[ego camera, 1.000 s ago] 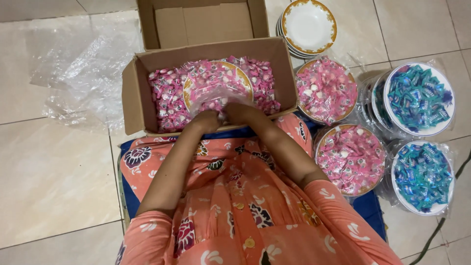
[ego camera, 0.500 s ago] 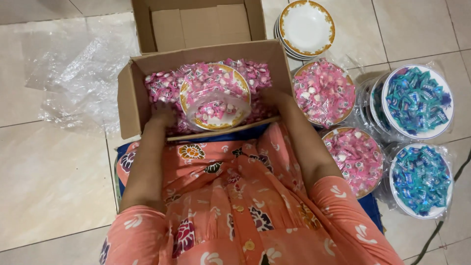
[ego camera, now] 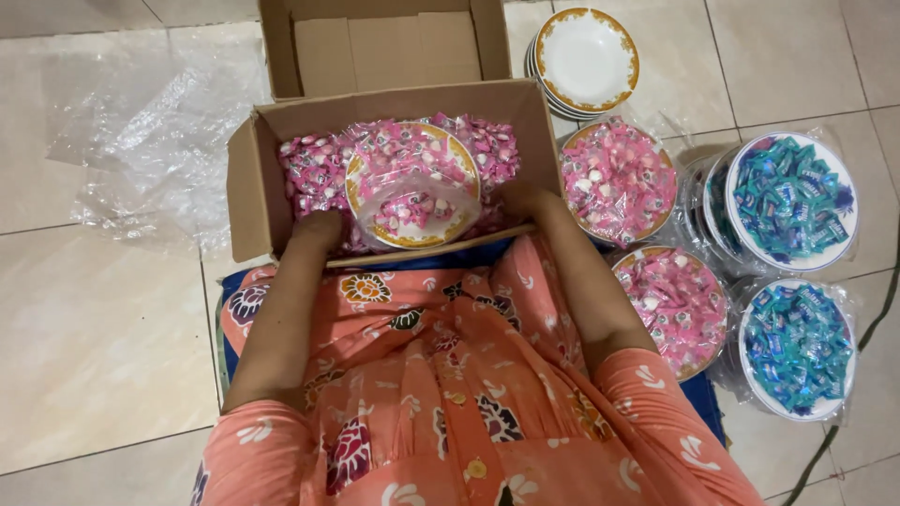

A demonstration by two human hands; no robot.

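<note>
A person sat on a pale tiled floor (ego camera: pixel 103 356). An open brown cardboard box (ego camera: pixel 253 187) full of pink wrapped sweets (ego camera: pixel 309 173) stood before them. Both hands were inside it. The left hand (ego camera: pixel 319 230) and the right hand (ego camera: pixel 518 201) held a round white plate with a gold rim (ego camera: pixel 412 183), wrapped in clear plastic and filled with pink sweets. Crumpled clear plastic (ego camera: pixel 159 131) lay on the floor beside the box.

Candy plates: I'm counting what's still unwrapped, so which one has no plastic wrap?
The gold-rimmed plate in the cardboard box, between both hands; the others are wrapped.
</note>
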